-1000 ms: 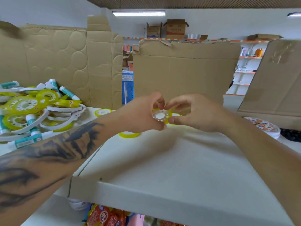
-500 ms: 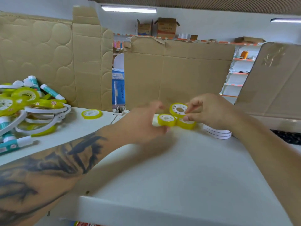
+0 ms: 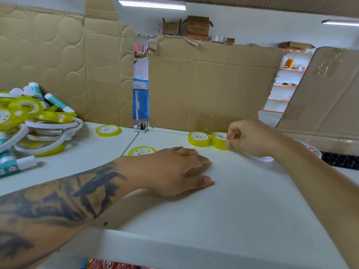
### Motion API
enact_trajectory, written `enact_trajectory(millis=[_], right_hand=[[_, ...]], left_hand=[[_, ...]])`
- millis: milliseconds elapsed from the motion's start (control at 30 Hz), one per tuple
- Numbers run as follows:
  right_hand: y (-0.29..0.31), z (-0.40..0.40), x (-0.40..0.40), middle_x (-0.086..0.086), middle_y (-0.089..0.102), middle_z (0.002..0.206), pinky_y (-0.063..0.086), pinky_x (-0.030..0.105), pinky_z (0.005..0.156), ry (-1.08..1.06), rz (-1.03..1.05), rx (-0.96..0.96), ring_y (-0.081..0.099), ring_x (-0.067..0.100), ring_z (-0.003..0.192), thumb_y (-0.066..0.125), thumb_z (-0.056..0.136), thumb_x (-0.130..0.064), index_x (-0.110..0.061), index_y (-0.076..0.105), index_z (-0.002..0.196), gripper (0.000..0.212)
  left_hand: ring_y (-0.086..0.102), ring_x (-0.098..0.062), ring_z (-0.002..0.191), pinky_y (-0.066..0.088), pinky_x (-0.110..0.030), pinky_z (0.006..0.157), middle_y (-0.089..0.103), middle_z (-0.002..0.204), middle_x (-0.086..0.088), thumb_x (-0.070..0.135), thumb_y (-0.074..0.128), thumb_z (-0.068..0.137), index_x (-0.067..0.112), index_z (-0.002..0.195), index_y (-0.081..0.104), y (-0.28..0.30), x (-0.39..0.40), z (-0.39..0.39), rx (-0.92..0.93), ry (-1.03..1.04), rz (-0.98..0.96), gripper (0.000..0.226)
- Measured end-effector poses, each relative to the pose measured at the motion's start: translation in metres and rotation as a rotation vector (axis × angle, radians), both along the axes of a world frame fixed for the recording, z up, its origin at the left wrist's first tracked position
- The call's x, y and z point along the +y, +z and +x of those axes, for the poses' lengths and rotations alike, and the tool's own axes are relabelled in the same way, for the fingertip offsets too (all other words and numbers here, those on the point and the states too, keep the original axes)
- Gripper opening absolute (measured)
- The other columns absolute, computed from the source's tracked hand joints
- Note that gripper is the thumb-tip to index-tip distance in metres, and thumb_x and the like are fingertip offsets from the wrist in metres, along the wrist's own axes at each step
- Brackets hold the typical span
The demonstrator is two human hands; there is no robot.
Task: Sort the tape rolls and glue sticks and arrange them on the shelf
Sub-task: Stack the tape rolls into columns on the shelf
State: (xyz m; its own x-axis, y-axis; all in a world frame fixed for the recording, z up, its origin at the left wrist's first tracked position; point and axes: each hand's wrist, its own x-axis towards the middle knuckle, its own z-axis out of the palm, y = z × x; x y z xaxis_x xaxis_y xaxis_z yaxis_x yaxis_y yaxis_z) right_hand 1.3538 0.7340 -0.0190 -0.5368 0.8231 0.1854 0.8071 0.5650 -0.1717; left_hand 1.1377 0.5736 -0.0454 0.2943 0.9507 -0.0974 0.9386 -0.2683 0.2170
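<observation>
While pinched by right hand (image 3: 250, 139): tape roll (image 3: 220, 140) (yellow, on shelf (image 3: 233, 200)).

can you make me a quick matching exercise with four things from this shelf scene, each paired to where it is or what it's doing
Things:
1. left hand
2. right hand
3. glue stick
4. lone tape roll

Places or states:
A. lies flat on the shelf, left of the seam
B. pinches the right roll of a touching pair
C. rests on the shelf, holding nothing
D. leans on top of the pile at far left

Pairs: 1-C, 2-B, 3-D, 4-A
</observation>
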Motion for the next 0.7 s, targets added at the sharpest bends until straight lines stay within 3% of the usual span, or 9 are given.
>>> enact_trajectory(millis=[233,400,500,600,700], right_hand=[[0.001,-0.001,0.001,-0.019,0.06,0.09,0.048,0.043,0.092,-0.014,-0.009,-0.011,0.057,0.014,0.09,0.075,0.084,-0.046,-0.037,0.061,0.08,0.018],[0.004,-0.002,-0.005,-0.018,0.061,0.098,0.047,0.041,0.093,-0.018,-0.023,-0.01,0.056,0.014,0.092,0.073,0.086,-0.047,-0.037,0.062,0.098,0.02],[0.01,-0.01,-0.016,-0.015,0.061,0.112,0.045,0.045,0.098,0.012,0.042,0.007,0.057,0.017,0.105,0.069,0.088,-0.05,-0.037,0.062,0.109,0.026],[0.013,-0.027,-0.035,-0.016,0.061,0.112,0.045,0.047,0.099,0.147,0.049,0.036,0.057,0.016,0.11,0.065,0.089,-0.05,-0.037,0.064,0.106,0.021],[0.011,-0.045,-0.057,-0.017,0.058,0.11,0.043,0.04,0.098,0.255,0.01,0.051,0.054,0.014,0.109,0.064,0.09,-0.051,-0.039,0.065,0.108,0.022]], left_hand=[[0.014,-0.007,0.154,0.014,-0.03,0.124,0.025,0.165,0.01,0.071,0.036,0.096,0.044,0.156,0.028,0.007,-0.003,0.002,-0.002,0.004,0.0,0.066],[0.038,-0.015,0.142,0.032,-0.041,0.118,0.045,0.151,0.012,0.077,0.044,0.091,0.04,0.144,0.043,0.022,-0.003,-0.008,0.096,0.011,0.046,0.064],[0.045,-0.015,0.136,0.039,-0.036,0.112,0.046,0.149,0.013,0.084,0.062,0.074,0.046,0.147,0.035,0.038,-0.003,-0.037,0.108,0.196,-0.003,0.087],[0.045,-0.01,0.134,0.04,-0.032,0.111,0.041,0.151,0.016,0.089,0.075,0.051,0.051,0.148,0.029,0.051,-0.006,-0.075,0.106,0.35,-0.165,0.114],[0.055,0.0,0.108,0.047,-0.027,0.093,0.048,0.133,0.022,0.086,0.077,0.035,0.052,0.142,0.039,0.057,-0.007,-0.094,0.109,0.409,-0.259,0.118]])
